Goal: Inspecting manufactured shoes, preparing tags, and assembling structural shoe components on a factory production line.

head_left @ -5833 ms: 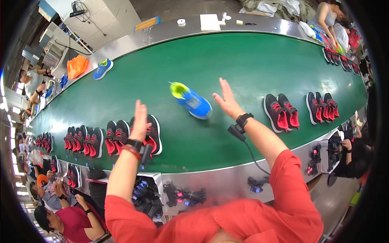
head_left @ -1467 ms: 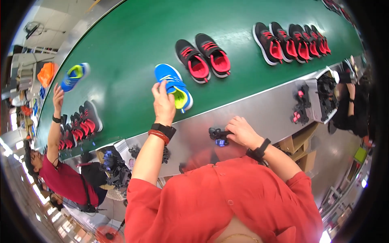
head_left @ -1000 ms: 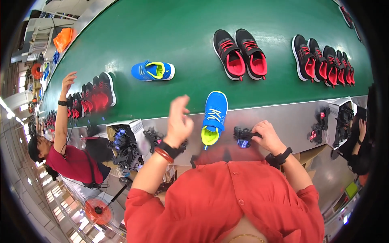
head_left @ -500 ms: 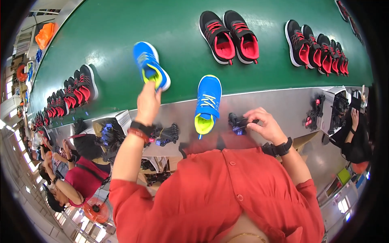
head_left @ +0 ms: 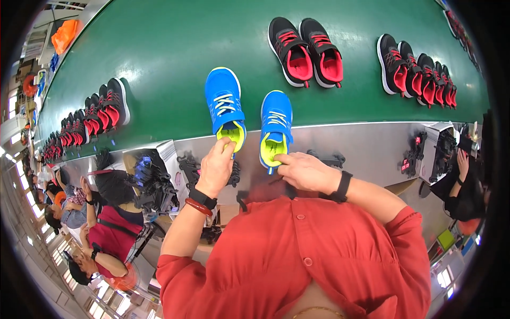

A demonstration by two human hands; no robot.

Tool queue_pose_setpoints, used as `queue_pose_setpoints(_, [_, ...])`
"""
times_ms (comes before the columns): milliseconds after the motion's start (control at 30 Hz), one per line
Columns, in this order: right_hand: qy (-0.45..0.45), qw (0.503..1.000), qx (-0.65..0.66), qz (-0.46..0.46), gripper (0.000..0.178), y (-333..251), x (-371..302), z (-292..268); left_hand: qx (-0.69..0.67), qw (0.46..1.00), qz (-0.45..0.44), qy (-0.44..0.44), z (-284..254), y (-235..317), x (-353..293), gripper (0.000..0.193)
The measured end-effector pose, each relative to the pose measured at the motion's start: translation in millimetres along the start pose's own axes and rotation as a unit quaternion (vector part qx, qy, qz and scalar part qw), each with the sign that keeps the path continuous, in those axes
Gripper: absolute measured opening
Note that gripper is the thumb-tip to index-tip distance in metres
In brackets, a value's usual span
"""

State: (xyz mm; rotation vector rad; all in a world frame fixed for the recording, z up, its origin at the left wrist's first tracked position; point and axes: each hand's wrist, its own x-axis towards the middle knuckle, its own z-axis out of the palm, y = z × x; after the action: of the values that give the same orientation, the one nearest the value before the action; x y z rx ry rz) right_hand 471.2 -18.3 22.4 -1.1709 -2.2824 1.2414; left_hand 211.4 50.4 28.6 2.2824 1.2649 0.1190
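Note:
My left hand (head_left: 217, 167) is closed on the heel collar of a blue sneaker (head_left: 223, 98) with a yellow-green lining and pale laces. The sneaker's toe points away from me, over the green table. Beside it, a matching blue sneaker (head_left: 276, 111) straddles the table's near edge. At its heel, my right hand (head_left: 305, 171) is closed, with the fingertips at the collar opening. Small black plastic pieces, which look like shoe hangers (head_left: 333, 160), lie on the metal ledge just beyond my right hand. More black hangers (head_left: 188, 162) lie near my left wrist.
Across the green table (head_left: 159, 53) stand a pair of black-and-red sneakers (head_left: 289, 53) and rows of similar shoes at left (head_left: 109, 103) and right (head_left: 396, 64). White boxes of black hangers (head_left: 154, 178) stand on the metal ledge (head_left: 366, 143). Other people work at both sides.
The left blue sneaker has moved right and nearer the other one, turned more upright, with my left hand on it. My right hand has gone from the black hangers to the right sneaker's heel.

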Motion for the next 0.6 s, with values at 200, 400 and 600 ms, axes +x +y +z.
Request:
queue_pose_setpoints(200, [0.060,0.981,-0.178,-0.048,0.006,7,48,-55,-0.014,0.997,-0.001,0.081,-10,-5,29,0.034])
queue_pose_setpoints(400, [0.141,0.966,-0.216,-0.009,0.012,64,104,-78,-0.028,0.989,-0.044,0.136,-6,-19,101,0.034])
queue_pose_setpoints(600, [0.214,0.961,-0.171,-0.027,0.007,48,113,-81,-0.104,0.987,-0.082,0.094,11,-61,114,0.041])
